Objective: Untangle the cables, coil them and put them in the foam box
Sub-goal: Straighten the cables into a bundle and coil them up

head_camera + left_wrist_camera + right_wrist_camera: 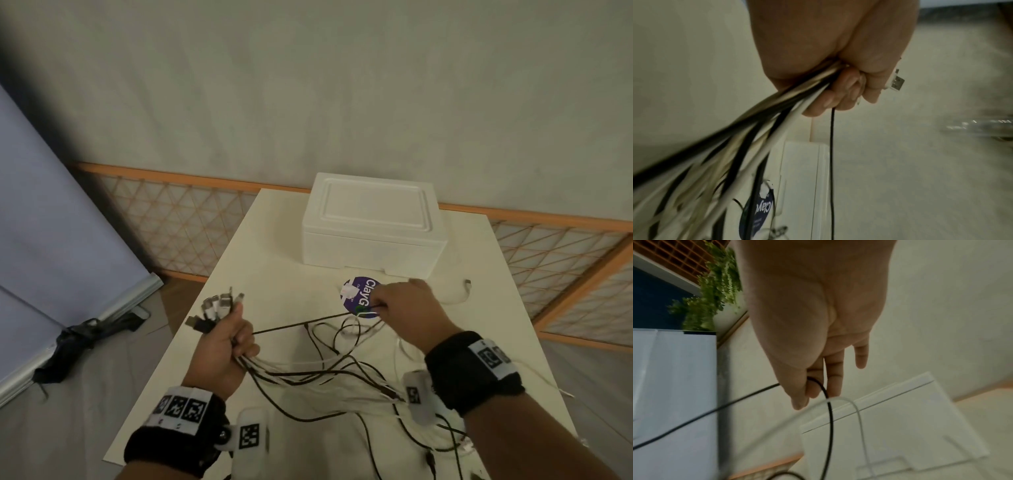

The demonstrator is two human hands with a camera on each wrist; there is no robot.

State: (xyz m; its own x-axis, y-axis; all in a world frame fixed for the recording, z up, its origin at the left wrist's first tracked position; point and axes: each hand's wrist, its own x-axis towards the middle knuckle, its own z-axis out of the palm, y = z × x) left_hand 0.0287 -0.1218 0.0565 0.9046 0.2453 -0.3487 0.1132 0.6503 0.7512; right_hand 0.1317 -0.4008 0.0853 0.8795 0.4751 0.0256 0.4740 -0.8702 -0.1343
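Left hand [224,346] is raised above the near-left part of the table [274,240], fist clenched round a bundle of cables [308,371]. The plug ends [219,306] fan out above the thumb; the cords trail from under the fist toward the right wrist and spill over the table's near edge.

Right hand [407,308] is extended forward, palm down, ahead of and to the right of the left. Thumb and forefinger pinch 1 dark cable [308,322], which runs taut back to the left fist. Other fingers [861,356] are straight and loose.

The foam box [373,226] stands lid on, just beyond the right hand. A round purple sticker [359,291] lies under the right fingertips.
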